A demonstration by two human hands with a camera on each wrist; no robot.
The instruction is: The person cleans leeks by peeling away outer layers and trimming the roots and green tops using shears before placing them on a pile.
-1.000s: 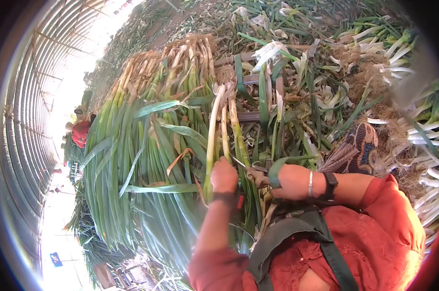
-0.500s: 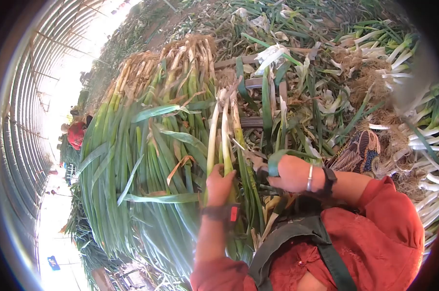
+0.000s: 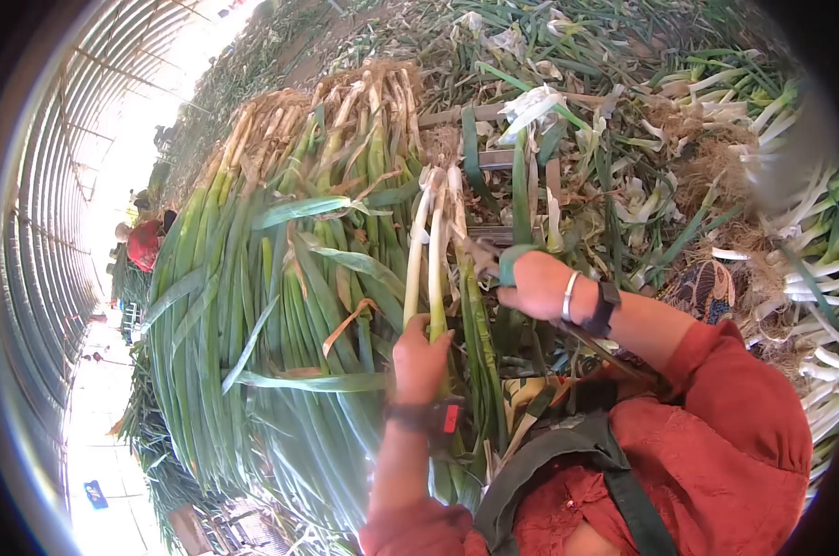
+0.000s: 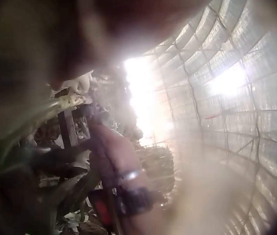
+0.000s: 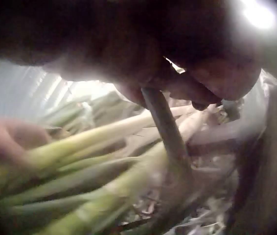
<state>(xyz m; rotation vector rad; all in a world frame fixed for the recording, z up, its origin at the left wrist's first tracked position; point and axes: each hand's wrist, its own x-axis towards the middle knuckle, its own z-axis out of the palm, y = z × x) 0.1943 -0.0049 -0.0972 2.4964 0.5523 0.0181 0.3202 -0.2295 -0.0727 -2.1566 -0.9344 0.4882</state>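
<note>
In the head view my left hand (image 3: 421, 366) grips a long green onion (image 3: 438, 269), thumb and fingers curled round its stalk below the white part. Another pale stalk lies alongside, to its left. My right hand (image 3: 542, 285) is higher up, to the right of the stalks. It pinches a leaf strip (image 3: 510, 264), and brownish, dry-looking leaf lies at its fingertips beside a third, browner stalk (image 3: 459, 222). From the right wrist, a grey-green strip (image 5: 165, 125) hangs from the fingers across the stalks. The left wrist view is blurred, with the right hand (image 4: 114, 152) in it.
A big pile of long green onions (image 3: 280, 278), roots away from me, fills the left. Whiter onions (image 3: 813, 278) lie at the far right. Leaf scraps (image 3: 623, 185) cover the ground around a slatted wooden frame (image 3: 489, 159). Another person in red (image 3: 144, 246) is far left.
My right hand has moved up and away, toward the root ends, with the leaf strip. My left hand has slid slightly down the stalk. More white shows on the gripped onion.
</note>
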